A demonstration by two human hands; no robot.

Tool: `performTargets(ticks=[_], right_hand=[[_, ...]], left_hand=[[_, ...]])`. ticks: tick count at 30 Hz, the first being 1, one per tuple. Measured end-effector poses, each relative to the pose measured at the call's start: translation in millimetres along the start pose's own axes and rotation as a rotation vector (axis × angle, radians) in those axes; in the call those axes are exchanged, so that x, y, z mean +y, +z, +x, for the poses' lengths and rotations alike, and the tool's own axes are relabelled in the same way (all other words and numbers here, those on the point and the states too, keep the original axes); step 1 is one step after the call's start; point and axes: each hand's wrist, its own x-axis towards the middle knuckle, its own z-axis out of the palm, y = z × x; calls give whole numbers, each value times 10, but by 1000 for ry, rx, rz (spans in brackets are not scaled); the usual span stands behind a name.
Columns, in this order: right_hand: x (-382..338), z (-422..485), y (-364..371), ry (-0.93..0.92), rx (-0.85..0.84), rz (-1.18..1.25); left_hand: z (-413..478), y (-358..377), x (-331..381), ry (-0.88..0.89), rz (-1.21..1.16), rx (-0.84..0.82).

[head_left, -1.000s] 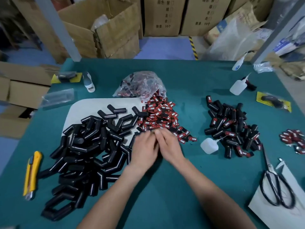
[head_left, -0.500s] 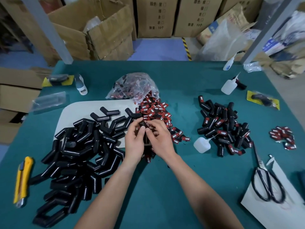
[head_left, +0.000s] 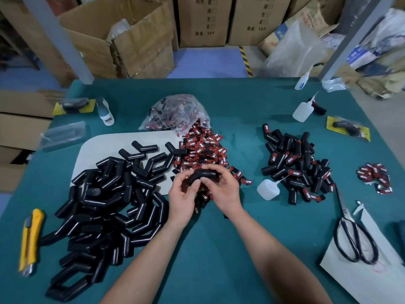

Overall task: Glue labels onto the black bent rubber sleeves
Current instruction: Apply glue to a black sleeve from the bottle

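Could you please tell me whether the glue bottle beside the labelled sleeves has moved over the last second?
No. The glue bottle lies where it did, on its side, nozzle pointing into the near left edge of the labelled sleeves.

Green table [head_left: 219,260], black sleeve pile [head_left: 105,205], red labels [head_left: 201,148], glue bottle [head_left: 267,189], scissors [head_left: 355,238], yellow knife [head_left: 29,238]

Tallied on tabletop [head_left: 241,102]: scissors [head_left: 355,242], one pair; utility knife [head_left: 29,240], one; capped bottle [head_left: 105,113], one. Nozzle bottles, three: near bottle [head_left: 267,189], middle bottle [head_left: 303,111], far bottle [head_left: 303,81]. Yellow-backed packs, two: left pack [head_left: 74,105], right pack [head_left: 348,128]. One bag of labels [head_left: 175,113]. Loose label heaps, two: large heap [head_left: 201,148], small heap [head_left: 374,176]. Sleeve heaps, two: unlabelled heap [head_left: 105,194], several dozen; labelled heap [head_left: 295,167], too tangled for exact count. Also one single sleeve [head_left: 202,175], apart from both.
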Motion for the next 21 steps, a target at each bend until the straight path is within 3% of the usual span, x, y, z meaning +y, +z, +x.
performTargets(ticks=[5, 14, 18, 21], right_hand=[[-31, 15, -41, 48, -65, 146], [-63, 58, -114, -164, -90, -109], [-50, 67, -95, -70, -165, -92], [-37, 59, -103, -106, -113, -189]], left_hand=[[-9, 65, 39, 30, -29, 37], [-1, -4, 37, 51, 43, -89], [-11, -10, 34, -1, -36, -18], [-31, 4, 55, 44, 17, -18]])
